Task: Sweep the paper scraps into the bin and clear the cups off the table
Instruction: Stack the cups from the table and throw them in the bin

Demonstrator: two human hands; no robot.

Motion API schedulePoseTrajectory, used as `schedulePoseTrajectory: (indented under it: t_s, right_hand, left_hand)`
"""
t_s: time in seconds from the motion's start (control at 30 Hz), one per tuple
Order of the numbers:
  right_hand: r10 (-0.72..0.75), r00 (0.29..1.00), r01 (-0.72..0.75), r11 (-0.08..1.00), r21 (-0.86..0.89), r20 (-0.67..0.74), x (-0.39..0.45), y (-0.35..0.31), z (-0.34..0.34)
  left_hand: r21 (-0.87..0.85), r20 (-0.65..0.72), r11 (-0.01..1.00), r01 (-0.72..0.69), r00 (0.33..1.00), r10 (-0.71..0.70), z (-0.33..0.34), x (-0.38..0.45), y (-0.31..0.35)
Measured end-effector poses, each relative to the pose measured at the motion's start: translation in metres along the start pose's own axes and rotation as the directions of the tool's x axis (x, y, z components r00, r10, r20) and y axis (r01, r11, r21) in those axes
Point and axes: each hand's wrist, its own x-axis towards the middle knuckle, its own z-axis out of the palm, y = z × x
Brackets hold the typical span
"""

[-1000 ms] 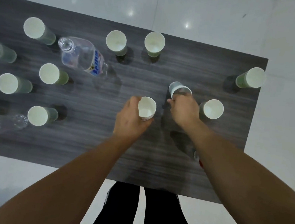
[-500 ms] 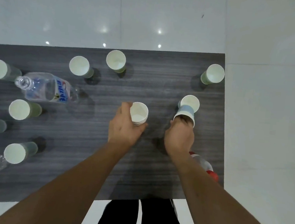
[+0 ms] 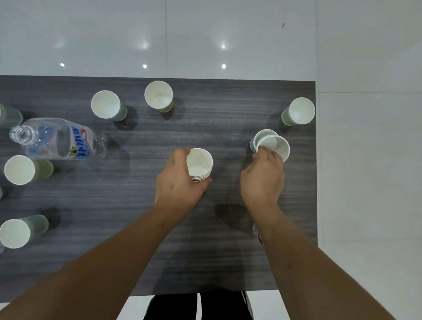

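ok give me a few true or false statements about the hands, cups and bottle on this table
1. The left hand grips a nested stack of cups. True.
2. The right hand is empty. False: it holds two cups, one pushed partly into the other.
3. The clear plastic bottle stands upright with its cap on. False: it lies on its side and its mouth is open.
4. A single cup stands at the table's far right corner, apart from both hands. True.
5. Paper scraps cover the dark table between the hands. False: no scraps show there, only bare wood grain.
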Motion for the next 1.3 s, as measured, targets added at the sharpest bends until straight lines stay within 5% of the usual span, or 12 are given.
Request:
schedulePoseTrajectory:
  t_s: [0.2,0.33,0.4,0.47,0.6,0.73,0.9,0.97,1.03,1.13,1.2,1.3]
  right_hand:
    - [0.142,0.91,-0.113,0.989,-0.098,0.39,0.027,0.015,0.024]
    - [0.034,0.999,-0.034,0.999,0.011,0.03,0.032,0.009,0.002]
    - [-0.009,0.97,0.023,0.998,0.053,-0.241,0.044,0.009,-0.014]
    - [-0.001,0.943,0.014,0.999,0.038,-0.334,0.067,0.013,-0.026]
    - [0.028,0.999,-0.031,0.989,-0.144,-0.024,0.109,0.033,-0.02]
    - [0.145,0.958,-0.127,0.988,-0.086,0.248,0.115,0.04,-0.002]
    - [-0.047,0.894,0.093,0.992,-0.081,0.445,0.087,0.004,0.014]
    - [-0.216,0.914,0.23,0.973,0.0,0.343,0.072,-0.031,0.014]
    - [-0.416,0.906,0.399,0.902,0.165,0.078,0.062,-0.074,0.013]
    - [-0.622,0.754,0.656,0.702,0.277,-0.209,0.058,-0.148,0.017]
    - [-0.727,0.679,0.729,0.651,0.213,-0.1,0.06,-0.186,0.032]
    - [-0.532,0.772,0.559,0.829,0.027,0.348,0.056,-0.206,0.064]
  left_hand:
    - [-0.013,-0.01,1.0,-0.019,1.0,0.019,0.006,0.007,-0.002]
    - [-0.01,0.008,1.0,-0.018,1.0,0.018,0.005,0.016,0.007]
    - [-0.011,0.027,1.0,-0.018,0.999,0.018,0.004,0.023,0.018]
    - [-0.018,0.032,0.999,-0.029,0.999,0.03,0.005,0.031,0.029]
    - [-0.026,-0.009,0.997,-0.076,0.997,0.076,0.013,0.039,0.036]
    - [-0.054,-0.024,0.998,-0.044,0.999,0.043,0.019,0.038,0.022]
    - [-0.052,-0.029,0.998,0.042,0.999,-0.043,0.007,0.034,-0.009]
    - [-0.073,-0.033,0.993,0.088,0.995,-0.091,-0.003,0.031,-0.023]
    - [-0.097,-0.039,0.985,0.139,0.989,-0.144,-0.015,0.026,-0.038]
    - [-0.11,-0.06,0.976,0.186,0.979,-0.193,-0.032,0.021,-0.065]
    - [-0.121,-0.082,0.973,0.195,0.975,-0.205,-0.043,0.016,-0.084]
    - [-0.136,-0.103,0.964,0.228,0.965,-0.242,-0.058,0.005,-0.113]
